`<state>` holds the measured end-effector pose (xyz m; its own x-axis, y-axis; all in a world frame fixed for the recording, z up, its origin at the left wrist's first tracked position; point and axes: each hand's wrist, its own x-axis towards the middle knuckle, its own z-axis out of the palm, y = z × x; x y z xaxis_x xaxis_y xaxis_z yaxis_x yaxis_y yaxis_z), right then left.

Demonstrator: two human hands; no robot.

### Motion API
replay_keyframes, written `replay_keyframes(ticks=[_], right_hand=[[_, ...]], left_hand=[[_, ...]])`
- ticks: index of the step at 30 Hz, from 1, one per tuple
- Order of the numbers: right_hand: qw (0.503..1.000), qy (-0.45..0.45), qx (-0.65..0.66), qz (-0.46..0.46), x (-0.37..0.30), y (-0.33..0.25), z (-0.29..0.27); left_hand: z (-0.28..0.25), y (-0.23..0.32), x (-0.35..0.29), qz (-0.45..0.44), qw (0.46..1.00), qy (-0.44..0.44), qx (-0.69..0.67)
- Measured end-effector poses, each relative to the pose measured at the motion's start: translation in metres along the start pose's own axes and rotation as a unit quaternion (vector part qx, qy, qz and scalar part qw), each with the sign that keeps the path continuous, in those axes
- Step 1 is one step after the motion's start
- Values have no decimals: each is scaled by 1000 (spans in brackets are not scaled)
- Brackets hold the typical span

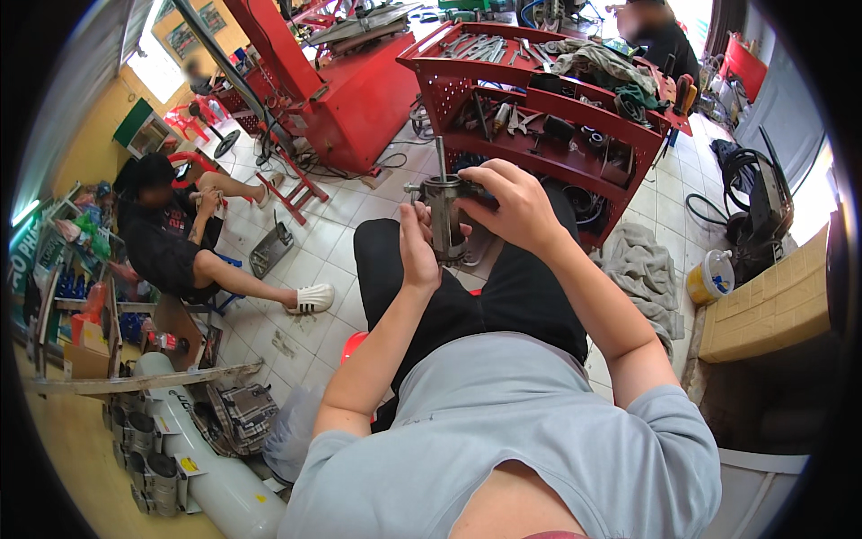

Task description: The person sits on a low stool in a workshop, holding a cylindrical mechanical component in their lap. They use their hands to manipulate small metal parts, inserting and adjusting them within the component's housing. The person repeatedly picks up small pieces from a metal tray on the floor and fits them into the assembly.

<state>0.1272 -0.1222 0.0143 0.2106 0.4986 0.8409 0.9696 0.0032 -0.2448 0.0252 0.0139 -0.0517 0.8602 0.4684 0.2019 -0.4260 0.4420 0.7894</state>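
Observation:
A dark grey metal cylindrical part (pixel 444 216) stands upright above my lap, between my knees. From its top rises a thin metal rod (pixel 441 154), and a small stub sticks out at its upper left. My left hand (pixel 419 253) holds the part from the left, its palm against the side. My right hand (pixel 519 205) grips a dark piece at the upper right of the part, fingers over it and thumb beneath. The fingertips of both hands are partly hidden behind the metal.
Just ahead stands a red tool cart (pixel 539 99) with wrenches and rags. A person (pixel 171 225) sits at left near a metal tray (pixel 271 249). Grey cloth (pixel 639 269) and a yellow bucket (pixel 710 277) are at right, a white cylinder tank (pixel 202 440) at lower left.

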Motion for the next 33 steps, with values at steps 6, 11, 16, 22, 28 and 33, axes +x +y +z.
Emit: replay_keyframes(ticks=[6, 11, 16, 22, 28, 33], right_hand=[[997, -8, -44, -65, -1, -1, -8], [995, -33, -76, -59, 0, -3, -18], [993, -39, -101, -54, 3, 0, -31], [998, -18, -56, -20, 4, 1, -36], [1000, -15, -7, 20, 6, 0, -38], [996, 62, 35, 47, 15, -9, -51]], left_hand=[[-4, -15, 1, -17, 1000, -15, 17], [-5, -16, 6, -34, 997, 60, -18], [-17, -23, 7, -94, 993, 14, -69], [13, -17, -8, 35, 975, -214, -38], [24, -6, -15, -16, 986, -165, -31], [21, -3, -11, 46, 990, -125, 52]])
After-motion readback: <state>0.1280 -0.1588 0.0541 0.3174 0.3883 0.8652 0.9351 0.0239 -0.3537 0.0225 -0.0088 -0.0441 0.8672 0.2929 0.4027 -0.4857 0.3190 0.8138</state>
